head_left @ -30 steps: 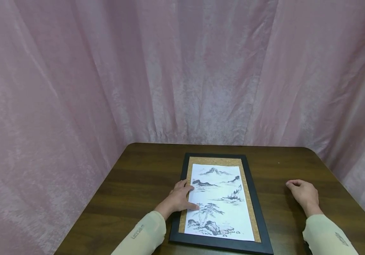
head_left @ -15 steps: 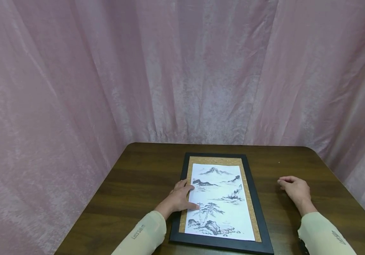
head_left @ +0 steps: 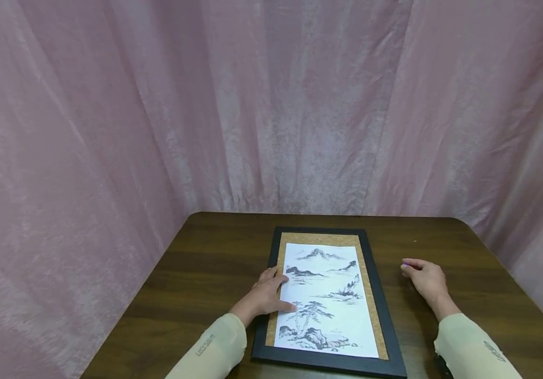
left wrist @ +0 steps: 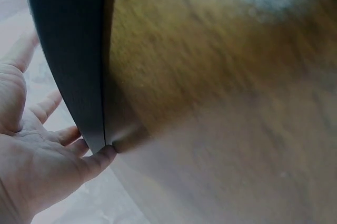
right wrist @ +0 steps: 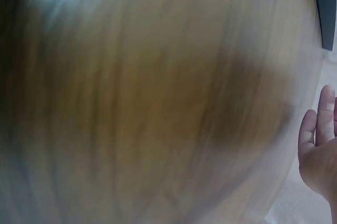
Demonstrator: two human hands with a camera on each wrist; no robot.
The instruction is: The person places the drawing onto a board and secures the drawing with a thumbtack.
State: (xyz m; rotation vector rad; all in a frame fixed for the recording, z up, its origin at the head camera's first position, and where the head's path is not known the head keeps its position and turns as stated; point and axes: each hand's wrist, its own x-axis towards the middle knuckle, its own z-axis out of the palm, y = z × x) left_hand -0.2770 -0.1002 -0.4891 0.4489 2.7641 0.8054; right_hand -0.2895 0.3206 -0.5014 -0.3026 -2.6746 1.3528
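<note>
A black-framed cork board [head_left: 321, 239] lies flat on the table, bearing a white sheet with an ink landscape [head_left: 333, 321]. My left hand [head_left: 264, 295] rests at the board's left side, fingers spread, its thumb and forefinger over the sheet's left edge. In the left wrist view its little finger meets the black frame [left wrist: 73, 50]. To the right of the board, my right hand [head_left: 427, 279] is raised over the table, thumb and forefinger pinching a tiny purple thing [head_left: 405, 264], mostly hidden. The right wrist view shows only part of this hand [right wrist: 318, 150].
The dark wooden table [head_left: 205, 263] has rounded far corners. Pink velvet curtains [head_left: 299, 105] hang behind it and along both sides. A tiny pale speck [head_left: 415, 241] lies on the table beyond my right hand.
My right hand has moved left toward the board and slightly away from me, and a bit of purple now shows at its fingertips. The left hand, sheet and board have stayed put.
</note>
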